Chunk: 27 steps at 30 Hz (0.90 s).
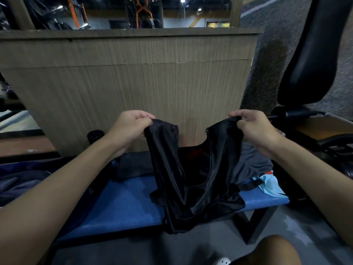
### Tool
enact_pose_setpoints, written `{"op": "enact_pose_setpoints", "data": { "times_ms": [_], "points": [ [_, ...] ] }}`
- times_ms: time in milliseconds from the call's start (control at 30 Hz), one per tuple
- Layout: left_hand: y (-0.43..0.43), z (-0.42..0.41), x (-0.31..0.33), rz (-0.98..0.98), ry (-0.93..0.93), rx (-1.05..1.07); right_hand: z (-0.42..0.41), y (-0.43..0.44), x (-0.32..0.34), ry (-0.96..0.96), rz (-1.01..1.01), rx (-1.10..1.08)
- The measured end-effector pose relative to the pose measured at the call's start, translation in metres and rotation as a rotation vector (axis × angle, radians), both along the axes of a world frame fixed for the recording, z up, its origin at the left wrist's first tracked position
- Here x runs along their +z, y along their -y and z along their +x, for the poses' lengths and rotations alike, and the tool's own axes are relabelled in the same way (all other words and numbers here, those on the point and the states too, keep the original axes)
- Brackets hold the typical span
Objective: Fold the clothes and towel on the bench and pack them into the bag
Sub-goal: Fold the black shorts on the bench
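I hold a shiny black garment up over the blue bench. My left hand pinches its upper left corner and my right hand pinches its upper right corner. The cloth sags between them and its lower end drapes over the bench's front edge. Behind it on the bench lie a dark grey garment, a black folded piece and a light blue item at the right end. A dark navy bag sits at the left, partly hidden by my left forearm.
A wood-grain panel wall stands right behind the bench. A black padded gym seat and its frame are at the right. A black cylinder stands by the wall at the left. My knee shows at the bottom.
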<state>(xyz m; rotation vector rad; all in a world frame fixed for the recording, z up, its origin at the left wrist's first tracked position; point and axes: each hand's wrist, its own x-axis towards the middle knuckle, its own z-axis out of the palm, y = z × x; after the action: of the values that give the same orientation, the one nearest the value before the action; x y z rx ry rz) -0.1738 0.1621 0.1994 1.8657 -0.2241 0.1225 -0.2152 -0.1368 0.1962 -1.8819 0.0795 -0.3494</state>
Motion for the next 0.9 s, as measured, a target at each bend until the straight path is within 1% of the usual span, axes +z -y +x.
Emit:
{"op": "enact_pose_setpoints", "data": {
  "times_ms": [67, 167, 200, 300, 400, 467, 533, 600, 667, 800, 833, 900],
  "points": [
    [0.004, -0.004, 0.0, -0.082, -0.006, -0.039, -0.001, -0.003, 0.001, 0.001, 0.055, 0.01],
    [0.012, -0.011, 0.002, -0.138, -0.028, -0.126, -0.002, -0.013, 0.003, -0.034, 0.188, 0.041],
    [0.016, -0.014, 0.004, -0.16, -0.043, -0.175, -0.003, -0.017, 0.002, -0.049, 0.204, 0.068],
    [0.029, -0.019, 0.01, -0.215, -0.056, -0.278, -0.007, -0.035, 0.0, -0.102, 0.112, 0.179],
    [0.04, -0.023, 0.015, -0.199, -0.026, -0.344, -0.013, -0.05, -0.001, -0.138, 0.028, 0.321],
    [0.043, -0.025, 0.016, -0.188, -0.019, -0.355, -0.013, -0.054, -0.003, -0.094, 0.05, 0.363],
    [0.04, -0.024, 0.016, -0.172, -0.017, -0.316, -0.009, -0.053, -0.004, -0.023, 0.145, 0.323],
    [0.032, -0.021, 0.014, -0.089, 0.006, -0.262, -0.008, -0.048, 0.0, 0.015, 0.193, 0.251],
    [0.025, -0.019, 0.012, 0.028, 0.048, -0.217, -0.008, -0.044, 0.004, 0.031, 0.162, 0.219],
    [0.02, -0.018, 0.009, 0.137, 0.1, -0.186, -0.008, -0.042, 0.008, 0.047, 0.138, 0.211],
    [0.019, -0.017, 0.008, 0.194, 0.119, -0.18, -0.007, -0.042, 0.009, 0.047, 0.155, 0.223],
    [0.017, -0.013, 0.007, 0.408, 0.218, -0.093, -0.006, -0.04, 0.01, 0.042, 0.22, 0.267]
  ]
}}
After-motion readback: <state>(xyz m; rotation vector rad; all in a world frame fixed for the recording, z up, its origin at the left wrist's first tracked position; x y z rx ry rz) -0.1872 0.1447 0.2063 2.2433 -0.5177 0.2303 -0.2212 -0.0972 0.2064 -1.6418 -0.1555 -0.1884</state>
